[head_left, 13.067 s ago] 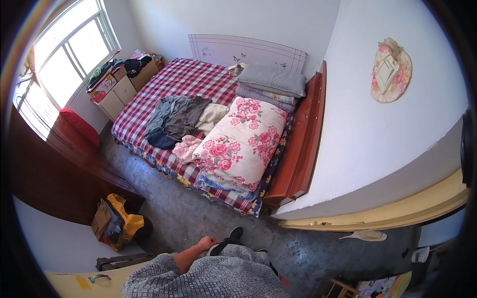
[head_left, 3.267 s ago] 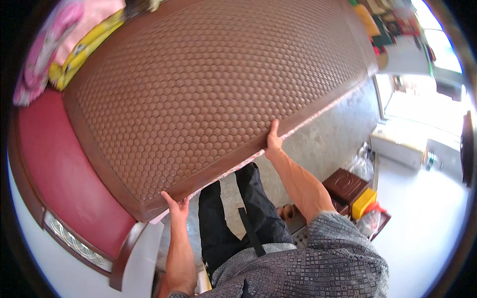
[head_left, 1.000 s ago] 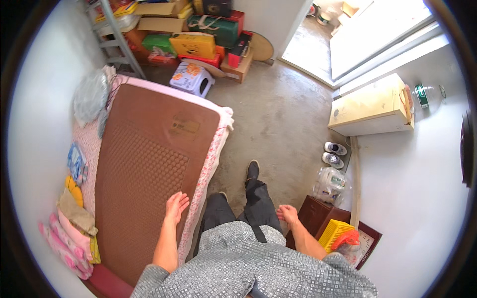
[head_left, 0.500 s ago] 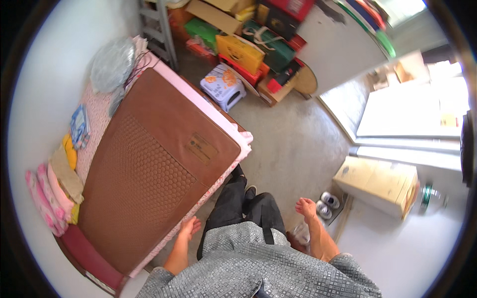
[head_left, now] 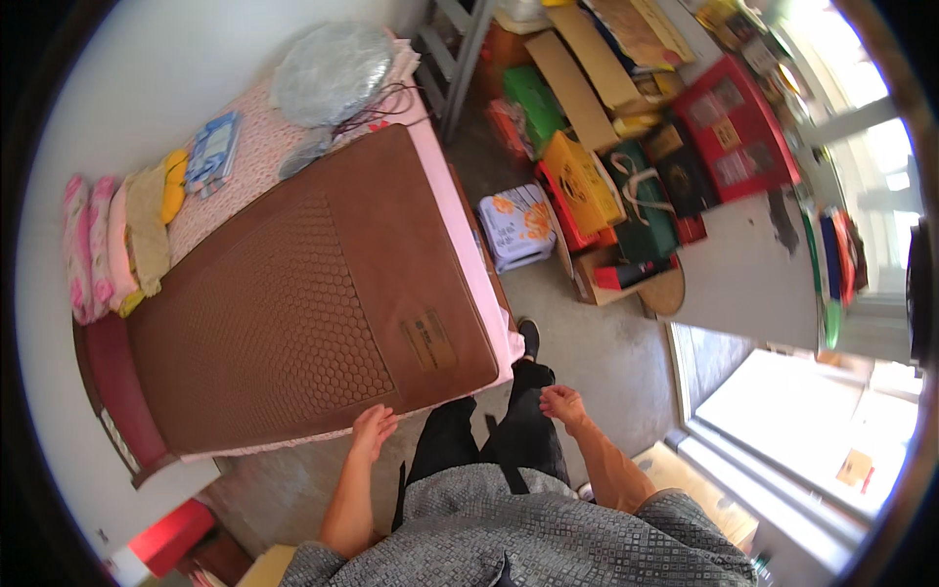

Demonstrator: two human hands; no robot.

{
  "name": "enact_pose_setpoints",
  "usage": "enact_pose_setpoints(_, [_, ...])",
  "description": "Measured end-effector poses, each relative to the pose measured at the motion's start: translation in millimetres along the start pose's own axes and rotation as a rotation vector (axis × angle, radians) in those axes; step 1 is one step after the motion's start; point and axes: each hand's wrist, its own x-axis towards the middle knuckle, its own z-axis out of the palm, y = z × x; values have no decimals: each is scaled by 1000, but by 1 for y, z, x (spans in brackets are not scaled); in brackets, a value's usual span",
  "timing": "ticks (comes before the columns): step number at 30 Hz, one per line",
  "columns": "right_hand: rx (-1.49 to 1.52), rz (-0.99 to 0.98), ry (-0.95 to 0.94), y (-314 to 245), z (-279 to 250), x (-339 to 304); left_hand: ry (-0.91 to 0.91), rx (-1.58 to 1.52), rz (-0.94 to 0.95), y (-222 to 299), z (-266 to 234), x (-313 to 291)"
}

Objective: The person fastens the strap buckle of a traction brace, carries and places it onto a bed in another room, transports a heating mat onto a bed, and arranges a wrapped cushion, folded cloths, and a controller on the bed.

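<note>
My left hand (head_left: 374, 431) is held in front of me by the near edge of the bed, fingers stretched out, holding nothing. My right hand (head_left: 562, 403) hangs beside my right leg near the bed's corner, its fingers loosely bent and nothing seen in it. A brown mat (head_left: 381, 225) with a honeycomb-patterned middle covers most of the bed, over a pink sheet (head_left: 440, 186). On the bed's far left side lie folded pink bedding (head_left: 83, 245), a beige cloth (head_left: 147, 220), a yellow cloth (head_left: 174, 186) and a blue checked item (head_left: 211, 155). A large round plastic-wrapped bundle (head_left: 333, 73) sits at the far end.
A white stool (head_left: 516, 225) with orange flowers stands beside the bed. Past it are stacked boxes, among them a yellow box (head_left: 579, 181) and a red box (head_left: 734, 122). A ladder (head_left: 460, 59) leans at the back. A doorway (head_left: 782, 411) opens on the right.
My view has turned right, and I stand closer to the bed's near corner. Both hands are raised a little, the right now nearer the bed. A red box has come into view at lower left.
</note>
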Motion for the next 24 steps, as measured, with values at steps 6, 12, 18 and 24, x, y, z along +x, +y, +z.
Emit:
enact_pose_setpoints(6, [-119, -65, -123, -109, 0, 52, 318, -97, -147, -93, -31, -12])
enact_pose_setpoints(12, [-227, -55, -92, -137, -65, 100, 250, -195, -176, -131, 55, -23])
enact_pose_setpoints(18, [-478, 49, -5, -128, -108, 113, 110, -283, -90, -94, 119, -27])
enact_pose_setpoints(24, [-469, 61, -20, -134, -50, 92, 153, -355, -48, -94, 82, -17])
